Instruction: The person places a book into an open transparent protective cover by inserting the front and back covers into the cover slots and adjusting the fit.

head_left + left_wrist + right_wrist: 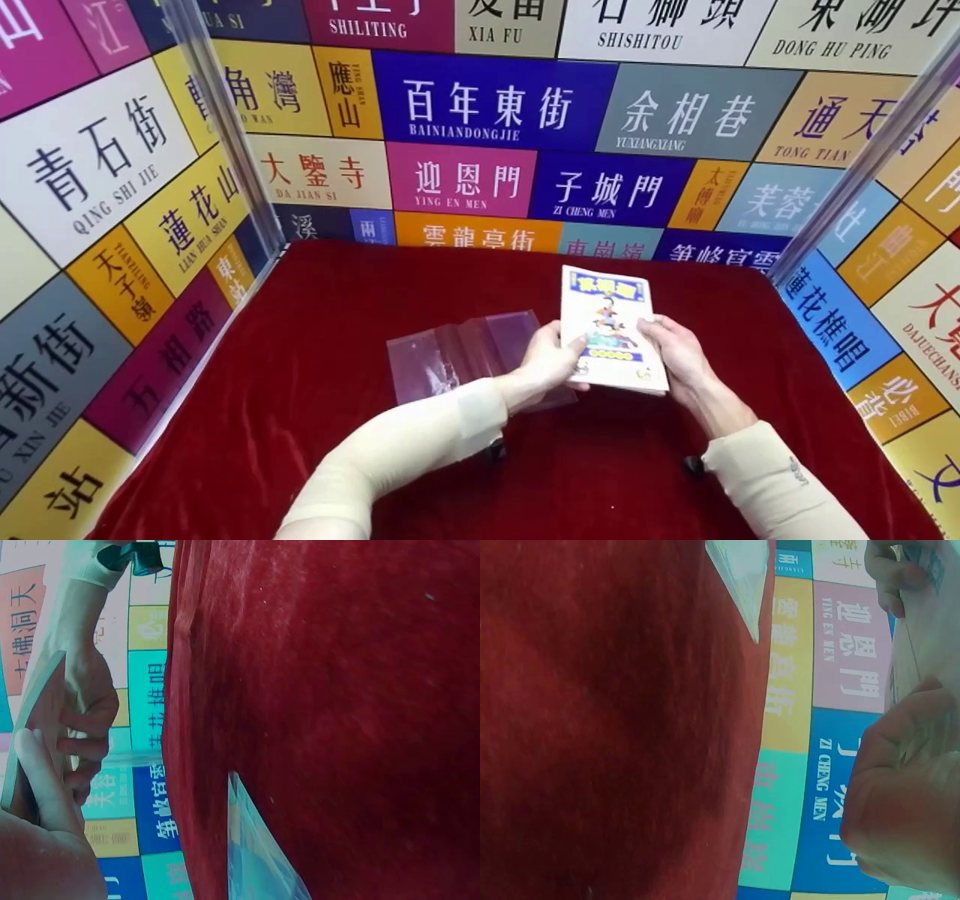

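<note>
L fingers (84,741) are curled under the booklet (611,330), thumb laid on its cover near the L edge; the booklet is thus gripped by the left hand (551,364). R fingers are wrapped round the opposite edge, thumb on top, so it is also held by the right hand (675,352). In the L wrist view the booklet is seen edge-on as a thin slab, clasped betw. thumb and curled fingers. In the R wrist view only a corner of pages is seen, w/ the R thumb pressed to it; the rest of that grip is cut off.

The booklet is held just above the red cloth (337,420), R of centre, cover up, w/ coloured cartoon print and a blue title band. A clear plastic sleeve (457,352) is laid flat on the cloth, just L of the booklet and partly under the L wrist.

Both forearms are covered by cream sleeves. The cloth is enclosed on 3 sides by panels (495,112) printed w/ coloured street-name signs.
</note>
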`<control>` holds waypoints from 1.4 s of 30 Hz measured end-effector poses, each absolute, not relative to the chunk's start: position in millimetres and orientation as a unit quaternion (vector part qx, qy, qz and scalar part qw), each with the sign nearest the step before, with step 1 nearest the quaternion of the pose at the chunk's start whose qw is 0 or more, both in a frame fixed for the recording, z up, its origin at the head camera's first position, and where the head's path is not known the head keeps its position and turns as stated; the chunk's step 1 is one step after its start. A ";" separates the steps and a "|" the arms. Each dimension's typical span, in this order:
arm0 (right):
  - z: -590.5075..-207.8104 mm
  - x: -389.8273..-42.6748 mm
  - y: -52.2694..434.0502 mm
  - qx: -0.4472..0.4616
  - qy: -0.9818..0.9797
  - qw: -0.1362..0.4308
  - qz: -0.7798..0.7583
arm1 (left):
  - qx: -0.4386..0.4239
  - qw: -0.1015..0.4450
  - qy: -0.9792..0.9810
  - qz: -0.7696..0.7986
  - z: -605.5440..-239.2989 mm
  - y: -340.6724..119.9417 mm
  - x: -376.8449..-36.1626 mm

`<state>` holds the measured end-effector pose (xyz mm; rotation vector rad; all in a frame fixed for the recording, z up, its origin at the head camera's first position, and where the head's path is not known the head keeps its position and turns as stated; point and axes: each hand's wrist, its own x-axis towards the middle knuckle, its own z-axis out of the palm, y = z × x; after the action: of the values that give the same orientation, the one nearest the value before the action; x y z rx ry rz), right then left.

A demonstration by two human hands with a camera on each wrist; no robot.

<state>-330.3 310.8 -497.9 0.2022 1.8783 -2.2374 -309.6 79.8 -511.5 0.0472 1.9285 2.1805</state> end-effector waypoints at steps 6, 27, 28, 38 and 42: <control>-504.0 -330.8 296.8 0.036 0.637 0.128 -0.760 | 0.009 0.100 0.651 0.752 -515.7 52.9 -312.9; -514.2 -347.6 254.3 0.001 0.686 0.151 -0.711 | -0.023 0.091 0.648 0.756 -524.6 8.8 -307.8; -515.0 -348.9 252.6 0.000 0.687 0.151 -0.710 | -0.024 0.091 0.647 0.757 -525.4 7.1 -307.9; -518.7 -360.3 237.8 -0.005 0.707 0.165 -0.688 | -0.033 0.111 0.612 0.782 -531.5 -8.8 -304.3; -518.2 -364.4 232.9 -0.011 0.713 0.168 -0.681 | -0.040 0.114 0.614 0.780 -531.3 -16.2 -303.1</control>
<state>-364.4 232.9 -518.2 -0.0320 2.0284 -1.9362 -303.1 -16.2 -531.3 -0.1170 1.8009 2.2880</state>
